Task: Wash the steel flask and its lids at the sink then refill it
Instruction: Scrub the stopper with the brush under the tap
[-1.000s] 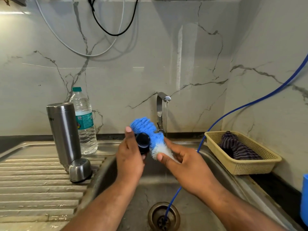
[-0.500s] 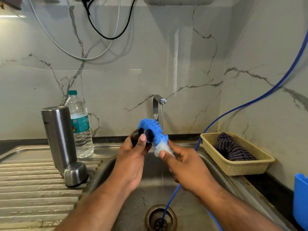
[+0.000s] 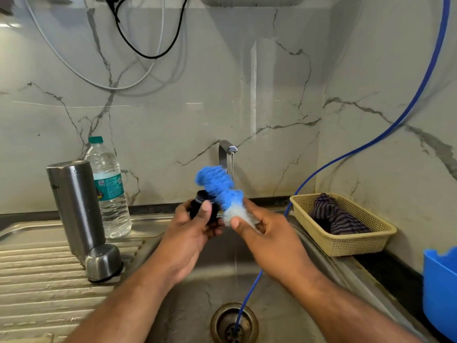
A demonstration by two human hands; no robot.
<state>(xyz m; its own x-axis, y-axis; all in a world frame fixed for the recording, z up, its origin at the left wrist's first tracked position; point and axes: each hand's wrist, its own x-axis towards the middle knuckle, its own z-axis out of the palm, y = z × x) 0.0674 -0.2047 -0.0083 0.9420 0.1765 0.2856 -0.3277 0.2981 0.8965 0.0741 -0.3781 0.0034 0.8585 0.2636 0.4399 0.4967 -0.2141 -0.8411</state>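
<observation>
Over the sink basin (image 3: pixel 309 246) my left hand (image 3: pixel 190 231) grips a small black inner lid (image 3: pixel 201 203). My right hand (image 3: pixel 267 236) holds a blue and white bottle brush (image 3: pixel 220 188) by its lower end, its bristles lying against the lid. The steel flask (image 3: pixel 75 206) stands upright and uncapped on the ribbed drainboard (image 3: pixel 37 280) at the left. In front of the flask sits its rounded steel cap (image 3: pixel 103 262). A thin stream of water runs from the tap (image 3: pixel 228 152) behind the brush.
A clear plastic water bottle (image 3: pixel 108 189) stands behind the flask. A thin blue hose (image 3: pixel 366 144) curves from the upper right down into the drain (image 3: pixel 233 323). A beige basket (image 3: pixel 343 224) holding a striped cloth sits at right, beside a blue container (image 3: pixel 440 290).
The brush has shifted across the black lid between frames, and my left thumb has moved over the lid's side. My view has moved a little left and up.
</observation>
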